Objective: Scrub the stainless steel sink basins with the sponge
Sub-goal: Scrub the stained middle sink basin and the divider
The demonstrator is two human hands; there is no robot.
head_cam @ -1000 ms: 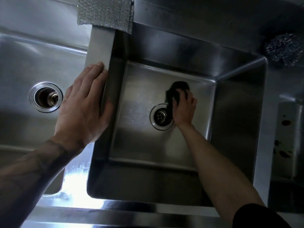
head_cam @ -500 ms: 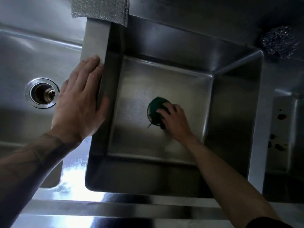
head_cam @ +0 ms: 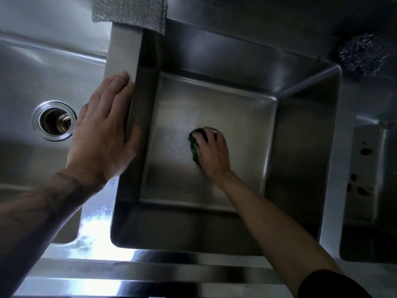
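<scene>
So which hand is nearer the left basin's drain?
Left. The left hand lies on the divider beside the drain; the right hand grips the sponge in the next basin.

The right hand [head_cam: 212, 151] reaches down into the deep middle basin [head_cam: 300, 147] and grips a dark green sponge [head_cam: 194, 147], pressing it against the basin floor near its centre. The left hand [head_cam: 103, 134] lies flat, fingers straight, on the divider [head_cam: 122, 54] between this basin and the left basin [head_cam: 32, 72], whose open drain [head_cam: 54, 120] sits just left of the hand. A textured grey cloth [head_cam: 131, 11] hangs over the divider's far end. A steel wool scourer [head_cam: 361, 53] rests on the far right ledge. A third basin [head_cam: 365, 168] on the right shows dark spots.
</scene>
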